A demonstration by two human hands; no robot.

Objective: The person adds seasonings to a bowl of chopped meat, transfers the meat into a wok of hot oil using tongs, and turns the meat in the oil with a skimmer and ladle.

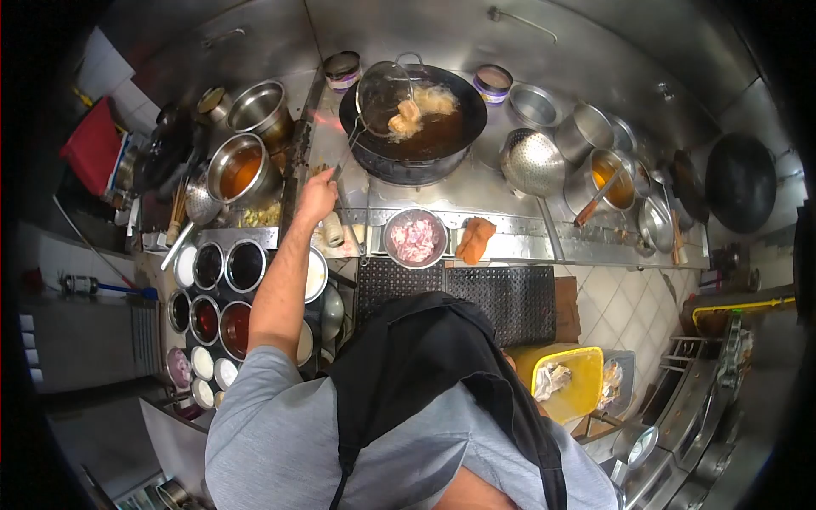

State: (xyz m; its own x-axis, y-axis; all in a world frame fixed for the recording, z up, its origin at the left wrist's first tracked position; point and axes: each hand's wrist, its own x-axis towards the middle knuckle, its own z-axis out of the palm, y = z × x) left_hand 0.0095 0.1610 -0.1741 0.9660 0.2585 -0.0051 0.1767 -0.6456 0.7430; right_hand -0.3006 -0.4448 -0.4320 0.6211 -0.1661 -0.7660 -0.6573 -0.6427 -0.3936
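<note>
My left hand (318, 194) is closed round the handle of a wire strainer (382, 95). The strainer's round mesh is over the left side of a large black wok (414, 170) of dark oil. Golden fried pieces (406, 119) lie at the mesh's edge, and foamy frying food (436, 100) floats just right of them. Below the wok, a metal bowl of raw pinkish meat (415, 240) rests at the counter's front edge, beside a folded orange cloth (475, 240). My right hand does not show; the apron and body hide that side.
A perforated ladle (532, 161) lies right of the wok, near a pot with orange liquid (605, 177). Another pot of orange liquid (242, 172) stands at left, above several sauce containers (205, 319). A yellow bin (568, 384) is on the floor at right.
</note>
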